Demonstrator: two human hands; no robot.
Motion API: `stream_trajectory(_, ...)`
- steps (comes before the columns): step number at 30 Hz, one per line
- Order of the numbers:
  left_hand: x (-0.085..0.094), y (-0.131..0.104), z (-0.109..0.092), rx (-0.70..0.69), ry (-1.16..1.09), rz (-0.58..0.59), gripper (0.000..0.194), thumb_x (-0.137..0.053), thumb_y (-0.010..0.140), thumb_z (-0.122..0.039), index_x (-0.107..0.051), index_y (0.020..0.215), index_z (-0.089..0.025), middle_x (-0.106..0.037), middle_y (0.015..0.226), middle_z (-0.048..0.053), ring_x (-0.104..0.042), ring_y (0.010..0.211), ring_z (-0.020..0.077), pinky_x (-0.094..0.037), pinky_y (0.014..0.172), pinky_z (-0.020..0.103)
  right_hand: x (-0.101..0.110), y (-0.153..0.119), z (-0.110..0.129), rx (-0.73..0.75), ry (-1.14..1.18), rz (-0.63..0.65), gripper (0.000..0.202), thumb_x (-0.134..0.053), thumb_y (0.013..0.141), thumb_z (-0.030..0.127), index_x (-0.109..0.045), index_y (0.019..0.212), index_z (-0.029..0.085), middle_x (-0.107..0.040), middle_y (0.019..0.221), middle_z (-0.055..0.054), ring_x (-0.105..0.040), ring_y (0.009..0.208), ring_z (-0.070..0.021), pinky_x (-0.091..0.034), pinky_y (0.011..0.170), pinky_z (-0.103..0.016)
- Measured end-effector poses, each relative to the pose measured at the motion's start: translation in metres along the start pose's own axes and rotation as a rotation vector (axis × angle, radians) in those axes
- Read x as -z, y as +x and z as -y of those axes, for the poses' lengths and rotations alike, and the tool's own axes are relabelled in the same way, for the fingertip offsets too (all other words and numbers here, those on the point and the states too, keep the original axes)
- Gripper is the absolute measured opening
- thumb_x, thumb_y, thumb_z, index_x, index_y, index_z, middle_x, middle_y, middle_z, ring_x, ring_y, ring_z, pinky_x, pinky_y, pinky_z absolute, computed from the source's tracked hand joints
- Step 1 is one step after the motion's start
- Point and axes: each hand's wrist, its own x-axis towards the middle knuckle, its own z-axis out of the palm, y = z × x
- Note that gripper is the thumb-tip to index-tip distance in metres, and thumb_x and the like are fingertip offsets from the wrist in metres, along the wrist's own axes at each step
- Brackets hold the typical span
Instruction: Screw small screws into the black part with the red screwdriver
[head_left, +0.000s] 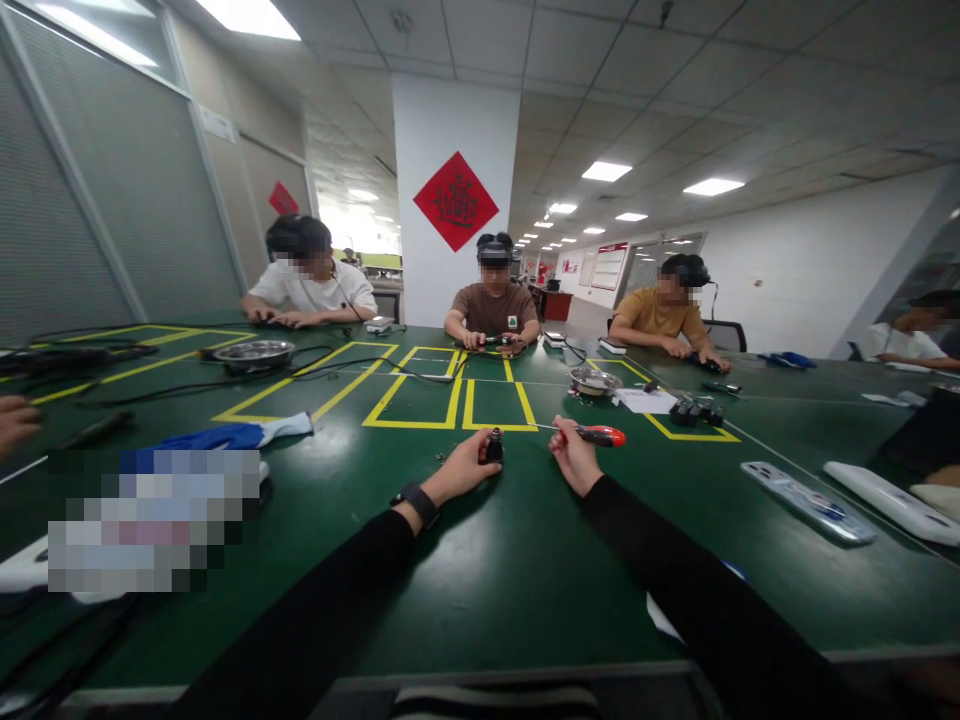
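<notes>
My left hand (463, 464), a dark band on its wrist, grips a small black part (493, 448) upright just above the green table (480, 580). What kind of part it is, I cannot make out. In my right hand (574, 458) is a screwdriver (601, 435) with a red and black handle. Its handle points right and its thin shaft points left towards the black part, with a gap between them. A few tiny metal bits (441, 457) lie beside my left hand.
A metal bowl (595, 382), a white paper (646, 401) and several black parts (696, 411) sit ahead right. A clear-cased phone (808, 502) lies at right. Blue-white gloves (225, 436) and cables are at left. Several people sit around the table.
</notes>
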Motion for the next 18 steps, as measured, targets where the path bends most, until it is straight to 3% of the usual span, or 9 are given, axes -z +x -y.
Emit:
stream_trajectory(3,-0.005,-0.003,-0.001,-0.035,0.154,-0.069,0.062,-0.070,0.065,-0.029,-0.046,0.121,-0.017,-0.060,0.100,0.008,-0.057,0.088,0.0204,-0.044,0.082,0.034,-0.008,-0.011,-0.005,0.047,-0.047,0.004,0.021,-0.070,0.065,0.032,-0.054,0.066,0.019,-0.044,0.045,0.009,-0.041,0.042,-0.0044,-0.035,0.043,-0.015)
stream_trajectory(7,-0.002,-0.004,-0.007,-0.053,0.317,-0.068,0.063,-0.069,0.066,-0.033,-0.046,0.123,-0.017,-0.060,0.105,0.009,-0.054,0.098,0.0245,-0.040,0.088,0.038,-0.017,-0.023,-0.002,0.034,-0.110,0.062,0.022,-0.068,0.067,0.036,-0.057,0.069,0.018,-0.051,0.048,0.007,-0.046,0.042,-0.0057,-0.037,0.041,-0.016)
stream_trajectory(10,0.015,-0.006,-0.015,-0.165,0.449,-0.056,0.070,-0.065,0.070,-0.040,-0.038,0.132,-0.022,-0.057,0.115,0.009,-0.044,0.113,0.0265,-0.030,0.099,0.041,-0.020,-0.026,0.002,0.022,-0.146,0.084,0.024,-0.064,0.070,0.040,-0.056,0.070,0.018,-0.053,0.049,0.005,-0.047,0.040,-0.0065,-0.037,0.038,-0.017)
stream_trajectory(12,0.031,-0.006,-0.014,-0.221,0.506,-0.123,0.060,-0.054,0.079,-0.042,-0.036,0.134,-0.025,-0.055,0.120,0.007,-0.041,0.116,0.0247,-0.027,0.101,0.041,-0.021,-0.026,0.004,0.023,-0.173,0.082,0.025,-0.062,0.071,0.042,-0.055,0.068,0.017,-0.055,0.049,0.004,-0.048,0.038,-0.0065,-0.037,0.036,-0.017)
stream_trajectory(15,0.056,-0.004,0.002,-0.058,0.558,-0.363,0.043,-0.039,0.087,-0.041,-0.047,0.125,-0.022,-0.059,0.113,0.006,-0.044,0.111,0.0236,-0.031,0.096,0.039,-0.021,-0.026,0.003,0.028,-0.207,0.043,0.025,-0.065,0.069,0.039,-0.055,0.068,0.017,-0.056,0.049,0.004,-0.047,0.034,-0.0062,-0.035,0.033,-0.016)
stream_trajectory(18,0.070,-0.002,0.027,0.177,0.603,-0.356,0.033,-0.042,0.084,-0.041,-0.064,0.095,-0.018,-0.065,0.099,0.007,-0.052,0.096,0.0226,-0.036,0.089,0.034,-0.018,-0.024,0.001,0.026,-0.198,-0.025,0.022,-0.070,0.065,0.032,-0.055,0.068,0.016,-0.055,0.048,0.005,-0.046,0.034,-0.0050,-0.033,0.031,-0.014)
